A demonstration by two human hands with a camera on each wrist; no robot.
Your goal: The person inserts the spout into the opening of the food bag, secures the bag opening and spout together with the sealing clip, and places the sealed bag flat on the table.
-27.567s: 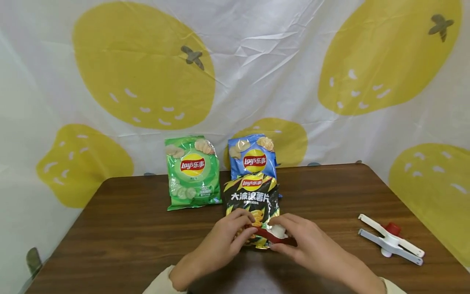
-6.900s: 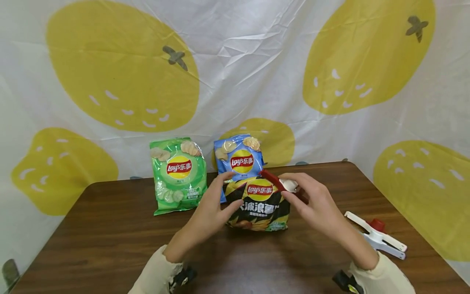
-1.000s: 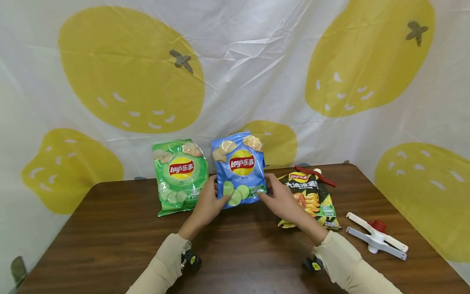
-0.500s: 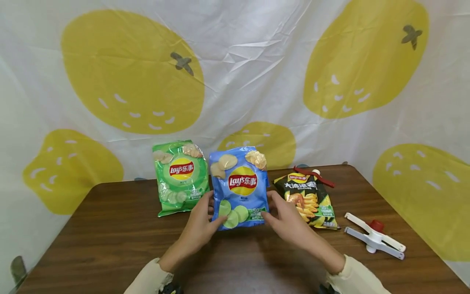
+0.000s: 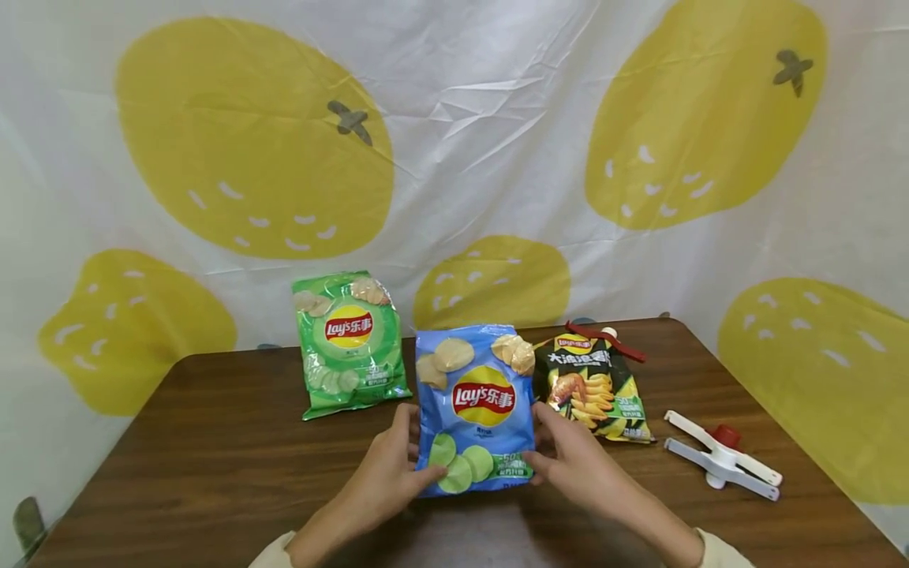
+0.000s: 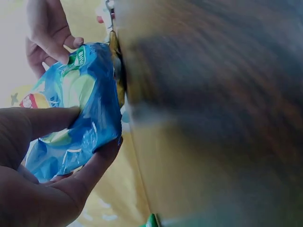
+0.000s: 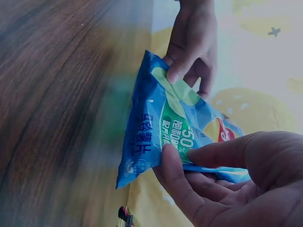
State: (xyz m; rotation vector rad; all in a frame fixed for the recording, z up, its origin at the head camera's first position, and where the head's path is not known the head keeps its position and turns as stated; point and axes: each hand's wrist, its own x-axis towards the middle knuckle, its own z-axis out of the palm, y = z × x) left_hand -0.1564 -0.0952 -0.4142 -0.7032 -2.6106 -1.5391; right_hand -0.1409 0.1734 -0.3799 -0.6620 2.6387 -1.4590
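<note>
Both hands hold a blue bag of potato chips [image 5: 474, 426] upright at the middle of the table. My left hand [image 5: 387, 473] grips its lower left side, thumb on the front and fingers behind. On the lower right side, my right hand [image 5: 578, 457] grips it the same way. In the left wrist view the bag's lower edge [image 6: 106, 111] shows close over the table. The right wrist view shows its printed lower corner [image 7: 137, 156] beside my right thumb.
A green chip bag [image 5: 350, 339] stands at the back left. At right, a black chip bag [image 5: 589, 386] has a red bag clip [image 5: 625, 347] across its top. Two white-grey clips with spouts [image 5: 724, 457] lie crossed on the wooden table [image 5: 213, 473], before a lemon-print cloth.
Both hands have brought the blue bag from the back toward me. Earlier the black bag was handled in the middle with the red clip; now it rests at right, clip along its top.
</note>
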